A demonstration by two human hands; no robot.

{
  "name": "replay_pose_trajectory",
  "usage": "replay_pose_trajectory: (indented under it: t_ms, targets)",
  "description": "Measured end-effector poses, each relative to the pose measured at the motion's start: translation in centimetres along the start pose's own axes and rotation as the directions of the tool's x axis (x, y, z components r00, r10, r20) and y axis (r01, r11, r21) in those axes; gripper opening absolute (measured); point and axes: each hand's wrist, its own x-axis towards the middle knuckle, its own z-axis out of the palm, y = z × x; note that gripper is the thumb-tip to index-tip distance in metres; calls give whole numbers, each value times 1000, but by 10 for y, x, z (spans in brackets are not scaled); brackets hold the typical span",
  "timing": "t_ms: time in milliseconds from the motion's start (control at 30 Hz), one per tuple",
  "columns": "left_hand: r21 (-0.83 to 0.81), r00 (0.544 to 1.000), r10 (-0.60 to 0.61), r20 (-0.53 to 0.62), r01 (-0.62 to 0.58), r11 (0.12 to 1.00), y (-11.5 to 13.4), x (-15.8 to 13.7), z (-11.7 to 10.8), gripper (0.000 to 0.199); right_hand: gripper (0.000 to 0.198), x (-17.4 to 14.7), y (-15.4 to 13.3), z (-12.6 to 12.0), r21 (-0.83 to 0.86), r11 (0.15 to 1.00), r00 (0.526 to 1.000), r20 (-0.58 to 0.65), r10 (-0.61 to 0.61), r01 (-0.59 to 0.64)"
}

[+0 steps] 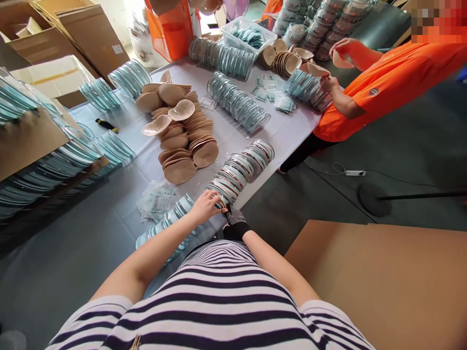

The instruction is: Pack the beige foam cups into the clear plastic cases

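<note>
Both hands meet at the near table edge, by the front end of a slanting row of rounded clear plastic cases [237,172] with white and brown showing inside. My left hand [205,206] is bare, its fingers closed on the rim of the nearest clear plastic case [223,200]. My right hand [235,215], in a dark dotted glove with bare fingertips, pinches the same spot from the other side. Fingers hide most of this case. Under my left forearm runs another row of pale blue-edged clear cases [171,216]. Stacked beige bra cups [180,170] lie beyond.
Flat clear packets [156,200] lie left of my hands. More case rows [237,102] and a white basket [250,36] stand farther back. A co-worker in orange [361,87] handles beige cups at right. A cardboard sheet [379,277] is at lower right; filled cartons stand left.
</note>
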Motion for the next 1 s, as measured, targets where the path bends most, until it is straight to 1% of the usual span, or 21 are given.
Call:
replay_pose_trajectory:
  t_ms: [67, 200, 267, 333, 400, 433, 467, 567, 633, 733, 833, 867, 933, 1000]
  targets:
    - [-27, 999, 33, 3, -33, 999, -3, 2, 2, 32, 26, -1, -1, 2, -5, 999, 999, 0, 35, -35]
    - [-11, 998, 55, 13, -55, 998, -5, 5, 3, 27, 22, 7, -1, 1, 89, 986, 990, 36, 136, -139]
    - [-12, 997, 79, 27, -79, 997, -5, 6, 3, 22, 19, 13, 2, -2, 133, 979, 987, 66, 144, -152]
    - [-21, 996, 81, 26, -81, 997, -6, 7, 3, 19, 16, 16, 7, -7, 172, 975, 987, 105, 123, -140]
    - [-32, 998, 68, 14, -68, 997, -9, 8, 4, 20, 13, 17, 13, -12, 217, 968, 984, 156, 89, -123]
    - [-35, 998, 68, 9, -68, 997, -10, 9, 4, 20, 12, 16, 16, -13, 260, 959, 984, 162, 69, -110]
    - [-33, 997, 78, 9, -78, 996, -11, 10, 4, 21, 12, 15, 17, -14, 314, 945, 988, 145, 51, -94]
    - [-16, 988, 149, 42, -149, 989, -15, 12, 5, 24, 10, 14, 18, -12, 463, 885, 999, 43, 15, -34]
    - [5, 983, 174, 61, -174, 985, -17, 12, 4, 26, 10, 14, 15, -9, 478, 878, 1000, 27, 0, -13]
    - [52, 986, 163, 42, -165, 985, -17, 10, 2, 30, 8, 13, 9, -8, 418, 908, 997, 74, -35, 1]
    - [98, 986, 163, 33, -165, 981, -17, 9, -1, 37, 22, 9, 1, -15, 292, 956, 988, 151, -20, -25]
    - [111, 985, 169, 39, -172, 979, -16, 9, -2, 38, 25, 8, -3, -19, 220, 975, 984, 177, -4, -36]
    - [130, 981, 186, 54, -192, 973, -15, 11, -2, 40, 24, 6, -13, -27, 16, 1000, 976, 219, 17, -21]
    - [142, 978, 201, 61, -208, 968, -14, 13, -3, 42, 24, 5, -24, -34, -197, 980, 967, 254, 25, 26]
